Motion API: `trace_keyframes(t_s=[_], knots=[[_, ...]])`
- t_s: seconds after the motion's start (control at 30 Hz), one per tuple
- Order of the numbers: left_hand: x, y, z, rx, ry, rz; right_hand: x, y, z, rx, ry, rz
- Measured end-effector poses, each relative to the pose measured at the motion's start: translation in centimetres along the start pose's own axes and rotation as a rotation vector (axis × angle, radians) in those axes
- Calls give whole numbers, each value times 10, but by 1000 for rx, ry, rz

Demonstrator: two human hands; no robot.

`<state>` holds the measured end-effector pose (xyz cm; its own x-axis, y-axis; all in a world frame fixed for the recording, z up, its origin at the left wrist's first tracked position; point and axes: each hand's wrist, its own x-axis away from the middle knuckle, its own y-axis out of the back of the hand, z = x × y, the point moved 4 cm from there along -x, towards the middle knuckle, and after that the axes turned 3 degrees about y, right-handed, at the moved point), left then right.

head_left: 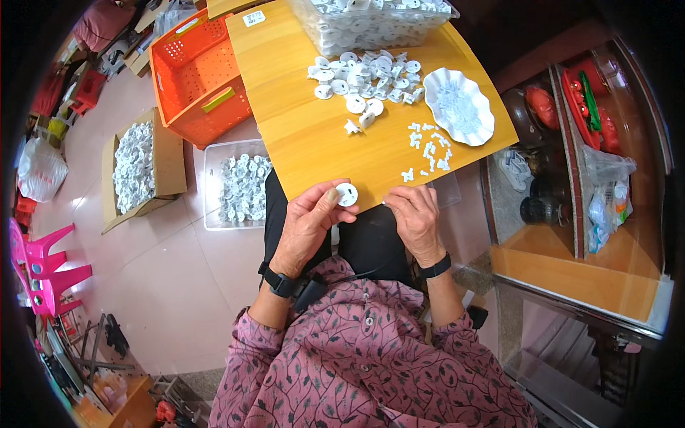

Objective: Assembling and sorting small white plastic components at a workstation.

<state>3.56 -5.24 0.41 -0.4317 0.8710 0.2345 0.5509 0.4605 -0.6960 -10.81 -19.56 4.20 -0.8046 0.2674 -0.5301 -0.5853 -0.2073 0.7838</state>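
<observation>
In my left hand (307, 217), a round white plastic disc (346, 194) with small slots is pinched between thumb and fingers at the table's near edge. My right hand (415, 220), just to its right, has thumb and fingertips closed on a tiny white piece (385, 203), mostly covered by the fingers. Beyond the hands, several small white plastic pieces (430, 150) lie scattered on the wooden table (285, 107). A heap of white disc-shaped parts (367, 75) spreads farther back. To the right, a white scalloped dish (488, 118) contains small translucent pieces (457, 103).
A clear bin (328, 43) full of white parts stands at the table's far end. Left of the table are an orange crate (171, 93), a cardboard box (108, 182) and a clear tub (212, 189). Pink stool (50, 267) at far left; wooden shelving (571, 274) at right.
</observation>
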Motion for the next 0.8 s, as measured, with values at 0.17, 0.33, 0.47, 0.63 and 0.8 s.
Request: trace_keyframes(t_s=[0.17,0.33,0.47,0.63,0.8], knots=[[0,2,1,-8,-7,13,0,-4,13,-218,-167,-60],[0,2,2,-20,-4,23,0,-5,26,-697,-557,-61],[2,2,2,-91,6,10,-12,-2,35,-744,-573,-70],[2,-2,1,-128,3,-12,-17,0,35,-721,-520,-51],[3,-1,0,-145,15,-5,-11,-6,33,-786,-596,-78]])
